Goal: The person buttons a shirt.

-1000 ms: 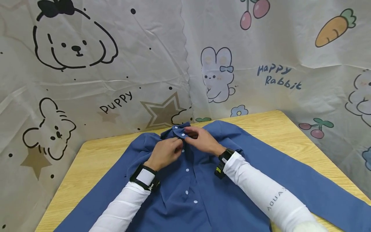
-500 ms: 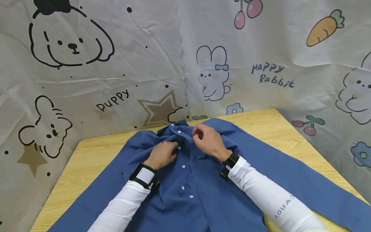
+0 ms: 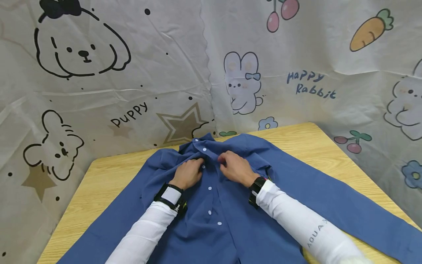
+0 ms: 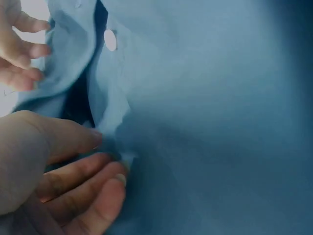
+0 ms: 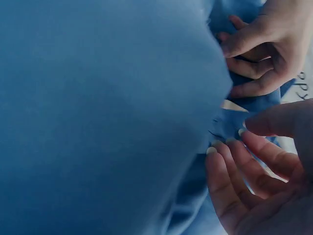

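Observation:
A blue button-up shirt (image 3: 263,220) lies spread front side up, with a row of white buttons down its open front. In the head view my left hand (image 3: 188,173) is at the button edge just below the collar (image 3: 201,143); the left wrist view shows its thumb and fingers pinching that edge, below a white button (image 4: 110,40). Opposite it, my right hand (image 3: 236,168) holds the other front edge near the collar, thumb and index fingertips close together on the cloth in the right wrist view. A narrow gap separates the two hands.
The shirt covers most of a light wooden table (image 3: 290,137), its sleeve (image 3: 346,198) running off to the right. Behind the table hangs a pale printed cloth (image 3: 184,47) with cartoon animals. Both wrists carry black straps (image 3: 169,196).
My right hand has let go of the collar area and moved down and right to the front edge. My left hand stays near the button edge. The collar now lies flatter.

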Demonstrator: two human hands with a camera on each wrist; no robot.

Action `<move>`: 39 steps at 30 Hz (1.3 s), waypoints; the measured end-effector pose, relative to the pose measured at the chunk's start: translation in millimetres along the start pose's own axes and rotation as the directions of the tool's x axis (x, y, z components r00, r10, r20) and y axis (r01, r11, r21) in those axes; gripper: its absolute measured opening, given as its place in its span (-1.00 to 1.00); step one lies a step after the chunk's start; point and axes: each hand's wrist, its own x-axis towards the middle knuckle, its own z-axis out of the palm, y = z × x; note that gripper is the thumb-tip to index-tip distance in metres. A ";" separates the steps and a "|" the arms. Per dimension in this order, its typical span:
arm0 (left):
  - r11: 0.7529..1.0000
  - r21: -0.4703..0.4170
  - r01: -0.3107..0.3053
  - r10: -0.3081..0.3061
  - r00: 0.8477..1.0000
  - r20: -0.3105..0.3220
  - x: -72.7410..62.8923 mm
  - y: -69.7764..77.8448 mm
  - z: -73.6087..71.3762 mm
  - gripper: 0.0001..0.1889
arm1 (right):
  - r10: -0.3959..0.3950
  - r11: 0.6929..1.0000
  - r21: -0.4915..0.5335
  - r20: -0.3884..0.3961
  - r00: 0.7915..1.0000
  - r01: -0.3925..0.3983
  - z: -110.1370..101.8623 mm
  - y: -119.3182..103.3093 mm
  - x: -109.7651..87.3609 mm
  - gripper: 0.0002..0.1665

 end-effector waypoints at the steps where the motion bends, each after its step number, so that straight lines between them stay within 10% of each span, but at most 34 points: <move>1: 1.000 -0.007 0.014 -0.014 1.000 0.017 1.8 0.3 0.9 -0.75 | -0.003 1.000 -0.005 0.010 1.000 0.003 2.0 1.2 1.5 -0.72; 22: 0.959 -0.166 0.231 -0.235 0.972 -0.004 13.3 -1.8 16.2 -0.90 | 0.090 0.958 -0.277 0.044 0.995 -0.074 32.7 5.9 22.9 -0.51; 33: 0.951 -0.206 0.231 -0.253 0.963 -0.088 7.5 -6.8 16.9 -0.87 | 0.007 0.907 -0.420 -0.013 1.000 -0.012 40.9 -5.2 29.5 -0.74; 39: 0.955 -0.215 0.204 -0.234 0.964 -0.123 6.1 -4.5 6.6 -0.86 | 0.003 0.929 -0.370 -0.037 0.999 -0.017 42.4 2.0 32.7 -0.85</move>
